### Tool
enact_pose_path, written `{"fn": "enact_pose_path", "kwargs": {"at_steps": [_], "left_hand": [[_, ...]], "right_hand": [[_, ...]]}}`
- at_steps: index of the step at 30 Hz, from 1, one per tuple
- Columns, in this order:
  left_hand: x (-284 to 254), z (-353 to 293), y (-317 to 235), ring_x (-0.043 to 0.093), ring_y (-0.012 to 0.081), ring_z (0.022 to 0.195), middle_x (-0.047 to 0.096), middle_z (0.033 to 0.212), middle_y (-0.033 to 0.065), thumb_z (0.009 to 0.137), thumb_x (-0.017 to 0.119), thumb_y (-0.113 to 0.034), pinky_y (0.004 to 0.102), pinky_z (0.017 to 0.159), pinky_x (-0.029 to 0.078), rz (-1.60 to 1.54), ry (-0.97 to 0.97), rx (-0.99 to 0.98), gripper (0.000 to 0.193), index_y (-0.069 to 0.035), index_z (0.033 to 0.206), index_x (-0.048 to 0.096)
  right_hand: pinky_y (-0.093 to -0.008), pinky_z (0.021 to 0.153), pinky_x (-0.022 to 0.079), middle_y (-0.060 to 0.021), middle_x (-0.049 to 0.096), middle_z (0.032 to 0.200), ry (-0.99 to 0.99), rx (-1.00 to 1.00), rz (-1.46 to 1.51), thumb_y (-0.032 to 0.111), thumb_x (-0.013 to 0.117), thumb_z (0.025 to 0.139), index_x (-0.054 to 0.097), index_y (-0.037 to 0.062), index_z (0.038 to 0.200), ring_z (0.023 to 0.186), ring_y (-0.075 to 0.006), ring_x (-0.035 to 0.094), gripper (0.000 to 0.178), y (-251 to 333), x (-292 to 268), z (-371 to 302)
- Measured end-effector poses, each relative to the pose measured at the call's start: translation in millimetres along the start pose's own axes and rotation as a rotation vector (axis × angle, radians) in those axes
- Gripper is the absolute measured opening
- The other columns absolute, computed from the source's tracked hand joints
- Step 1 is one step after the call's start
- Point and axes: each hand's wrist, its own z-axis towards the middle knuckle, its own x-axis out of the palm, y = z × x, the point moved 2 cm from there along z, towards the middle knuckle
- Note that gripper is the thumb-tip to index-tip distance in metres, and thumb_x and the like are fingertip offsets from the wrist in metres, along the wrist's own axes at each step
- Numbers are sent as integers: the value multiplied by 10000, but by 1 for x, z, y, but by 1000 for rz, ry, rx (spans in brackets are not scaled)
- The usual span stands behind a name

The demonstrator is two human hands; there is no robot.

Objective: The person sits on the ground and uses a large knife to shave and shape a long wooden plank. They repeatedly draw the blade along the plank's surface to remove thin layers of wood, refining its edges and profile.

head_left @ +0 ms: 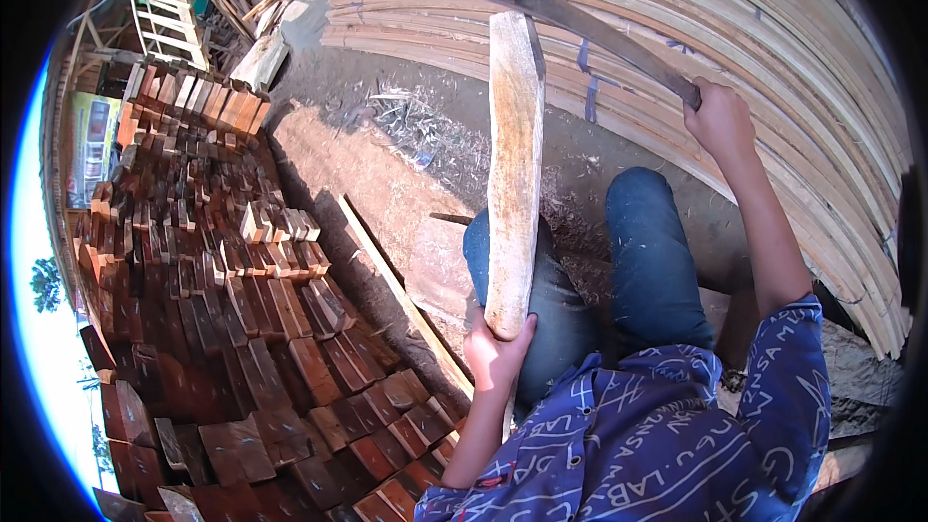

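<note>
My left hand (496, 353) grips the near end of a pale, rough piece of wood (513, 164), its fingers closed round it. The wood stretches away from me above my left thigh. In my right hand (720, 121) is the handle of a long machete (599, 31), the handle itself mostly covered by my fingers. Its dark, curved blade reaches up and to the left, passing over or beside the far end of the wood. Whether blade and wood touch I cannot tell.
Stacked reddish-brown timber pieces (261, 358) fill the left side. Bundles of long pale strips (416, 14), bound with blue ties, lie along the far and right sides. Wood shavings (425, 126) litter the ground ahead. A long thin batten (401, 290) lies beside the timber; a ladder-like frame (166, 5) stands far left.
</note>
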Motion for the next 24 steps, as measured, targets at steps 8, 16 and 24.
{"fn": "enact_pose_path", "kwargs": {"at_steps": [8,16,24], "left_hand": [[-1,4,-2,717,345,774,701,809,231,676,844,-340,392,721,560,-54,5,22,565,58,997,603],[3,3,5,700,234,851,706,938,206,689,820,-190,358,786,548,-181,45,-39,587,101,1127,560],[1,3,-2,711,259,838,704,924,228,671,826,-221,358,770,553,-14,2,-38,657,121,1161,551]], "right_hand": [[-429,557,417,-211,533,570,205,408,549,209,673,808,579,-35,680,534,-356,526,291,-18,45,-78],[-433,582,431,-204,589,635,260,402,599,213,688,806,630,-46,755,576,-345,567,270,16,85,-110],[-433,587,431,-202,583,638,288,431,591,205,693,819,636,-51,812,581,-355,561,262,1,89,-123]]}}
